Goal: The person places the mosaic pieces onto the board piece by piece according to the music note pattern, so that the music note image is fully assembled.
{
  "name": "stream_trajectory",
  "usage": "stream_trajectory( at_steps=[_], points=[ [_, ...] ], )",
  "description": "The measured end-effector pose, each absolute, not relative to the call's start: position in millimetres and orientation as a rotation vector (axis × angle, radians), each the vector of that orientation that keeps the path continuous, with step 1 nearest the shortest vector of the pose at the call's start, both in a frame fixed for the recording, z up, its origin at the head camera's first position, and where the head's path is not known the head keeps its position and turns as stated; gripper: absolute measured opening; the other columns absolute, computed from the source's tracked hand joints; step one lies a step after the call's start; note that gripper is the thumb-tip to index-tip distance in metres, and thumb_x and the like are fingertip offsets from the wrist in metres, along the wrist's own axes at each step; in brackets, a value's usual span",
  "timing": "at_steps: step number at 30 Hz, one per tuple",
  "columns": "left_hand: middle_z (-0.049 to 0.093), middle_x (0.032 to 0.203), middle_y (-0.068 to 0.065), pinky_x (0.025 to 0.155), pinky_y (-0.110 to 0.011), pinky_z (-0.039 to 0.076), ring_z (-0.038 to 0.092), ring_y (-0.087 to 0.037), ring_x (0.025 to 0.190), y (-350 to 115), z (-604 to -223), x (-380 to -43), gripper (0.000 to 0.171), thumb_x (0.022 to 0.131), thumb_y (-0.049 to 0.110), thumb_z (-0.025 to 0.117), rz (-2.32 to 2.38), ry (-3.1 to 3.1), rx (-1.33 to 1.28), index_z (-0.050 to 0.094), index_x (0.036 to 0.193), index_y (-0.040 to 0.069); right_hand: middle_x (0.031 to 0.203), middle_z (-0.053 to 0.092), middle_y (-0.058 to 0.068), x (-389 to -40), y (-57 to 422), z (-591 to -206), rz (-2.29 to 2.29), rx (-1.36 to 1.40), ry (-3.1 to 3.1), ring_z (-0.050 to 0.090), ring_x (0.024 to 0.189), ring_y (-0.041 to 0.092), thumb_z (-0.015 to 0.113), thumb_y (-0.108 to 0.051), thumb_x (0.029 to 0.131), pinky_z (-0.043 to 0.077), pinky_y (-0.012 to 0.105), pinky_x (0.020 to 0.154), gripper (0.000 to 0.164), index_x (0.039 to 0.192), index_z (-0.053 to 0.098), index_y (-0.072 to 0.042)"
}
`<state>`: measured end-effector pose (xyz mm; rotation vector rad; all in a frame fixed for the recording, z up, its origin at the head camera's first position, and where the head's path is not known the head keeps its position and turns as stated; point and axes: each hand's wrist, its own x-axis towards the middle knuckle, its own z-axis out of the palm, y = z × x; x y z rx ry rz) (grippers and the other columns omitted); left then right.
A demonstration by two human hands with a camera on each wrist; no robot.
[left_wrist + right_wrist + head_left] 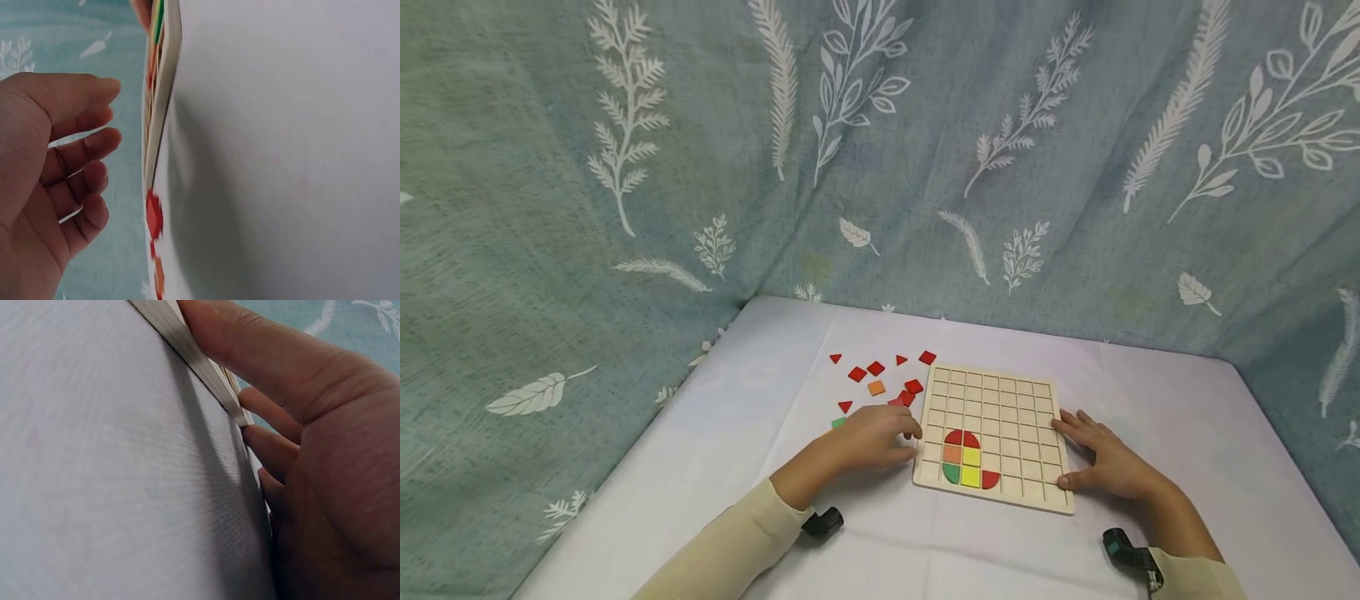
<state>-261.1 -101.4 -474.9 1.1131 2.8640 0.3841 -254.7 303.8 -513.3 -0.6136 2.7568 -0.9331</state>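
A wooden grid board [1015, 417] lies flat on the table. Set in its lower left cells are red rounded pieces [954, 437], two yellow squares [971, 477], an orange square [952, 454], a green quarter-round [951, 472] and another red quarter-round [991, 480]. My left hand [874, 437] hovers at the board's left edge, holding nothing; its fingers are loosely bent and apart from the thumb in the left wrist view. My right hand [1101, 458] rests along the right edge, thumb near the lower corner, other fingers higher up. In the right wrist view the thumb [250, 344] touches the board's side.
Loose pieces lie left of the board: several red squares [876, 367], small red triangles [836, 358], an orange square [877, 387] and a green piece [838, 422] partly hidden by the left hand. A white cloth [880, 542] covers the table; a patterned teal curtain [925, 167] hangs behind.
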Motion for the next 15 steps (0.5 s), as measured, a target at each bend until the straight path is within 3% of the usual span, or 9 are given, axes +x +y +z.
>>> stream_trajectory(
  at_steps=[15],
  points=[
    [0.065, 0.099, 0.008, 0.082, -0.031, 0.049, 0.059, -0.01, 0.089, -156.4, -471.9, -274.2, 0.026, 0.087, 0.03, 0.072, 0.43, 2.969, 0.946, 0.072, 0.109, 0.017, 0.156, 0.025, 0.02, -252.7, 300.7, -513.4, -0.915, -0.573, 2.773, 0.007, 0.141, 0.049, 0.084, -0.049, 0.065, 0.008, 0.074, 0.101, 0.101, 0.147, 0.042, -0.007]
  ],
)
